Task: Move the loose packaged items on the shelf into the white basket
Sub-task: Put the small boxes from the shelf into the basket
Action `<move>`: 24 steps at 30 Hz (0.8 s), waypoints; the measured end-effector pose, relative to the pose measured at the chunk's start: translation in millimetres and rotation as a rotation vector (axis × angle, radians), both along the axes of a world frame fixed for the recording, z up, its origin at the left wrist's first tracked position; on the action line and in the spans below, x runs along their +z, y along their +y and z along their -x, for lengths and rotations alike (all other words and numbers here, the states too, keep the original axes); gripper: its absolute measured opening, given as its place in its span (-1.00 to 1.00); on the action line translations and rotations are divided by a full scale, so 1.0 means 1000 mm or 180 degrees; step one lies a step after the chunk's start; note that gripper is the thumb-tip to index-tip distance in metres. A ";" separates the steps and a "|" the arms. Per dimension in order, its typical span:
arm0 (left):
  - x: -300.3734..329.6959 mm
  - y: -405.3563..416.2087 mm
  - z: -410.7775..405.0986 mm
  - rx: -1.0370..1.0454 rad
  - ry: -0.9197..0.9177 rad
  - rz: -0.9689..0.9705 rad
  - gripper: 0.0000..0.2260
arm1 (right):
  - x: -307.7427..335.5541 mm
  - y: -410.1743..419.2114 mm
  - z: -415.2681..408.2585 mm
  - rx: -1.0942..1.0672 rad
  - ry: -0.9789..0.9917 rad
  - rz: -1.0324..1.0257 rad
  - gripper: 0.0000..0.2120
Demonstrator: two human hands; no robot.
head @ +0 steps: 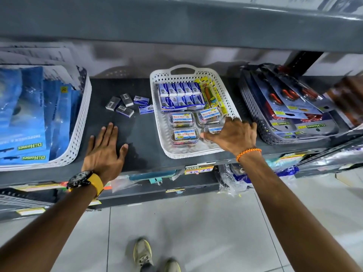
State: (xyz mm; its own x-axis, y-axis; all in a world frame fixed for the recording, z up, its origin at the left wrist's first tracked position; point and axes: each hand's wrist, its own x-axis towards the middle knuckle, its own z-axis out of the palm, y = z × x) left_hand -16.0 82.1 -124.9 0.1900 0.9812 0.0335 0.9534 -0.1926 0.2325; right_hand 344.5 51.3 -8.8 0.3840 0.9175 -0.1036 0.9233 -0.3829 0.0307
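Left of centre in the frame, five loose small boxes [128, 104] lie on the dark shelf [141, 132] — just beside the white basket [163, 132] and up-frame of the left hand [104, 149], flat and empty. It is nearer; the right hand [233, 135] rests spread over a clear tub [213, 130] in the basket — gripping or not, I cannot tell.

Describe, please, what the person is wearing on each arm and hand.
Both forearms are bare, with no sleeves or gloves in view. The left hand has a black wristwatch on a yellow strap at its wrist. The right hand has a thin orange-and-white braided bracelet.
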 end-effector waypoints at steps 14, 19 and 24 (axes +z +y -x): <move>-0.001 -0.002 0.000 -0.0006 -0.0107 -0.0003 -0.33 | 0.027 0.048 0.080 0.1262 0.0230 -0.0829 -0.62; -0.001 -0.002 -0.001 0.0044 -0.0096 -0.0027 -0.34 | 0.015 0.082 0.132 0.1679 0.0350 -0.0887 -0.65; -0.001 -0.001 -0.003 0.0085 -0.0076 0.0004 -0.33 | -0.005 0.119 0.185 0.2008 0.0354 -0.0587 -0.70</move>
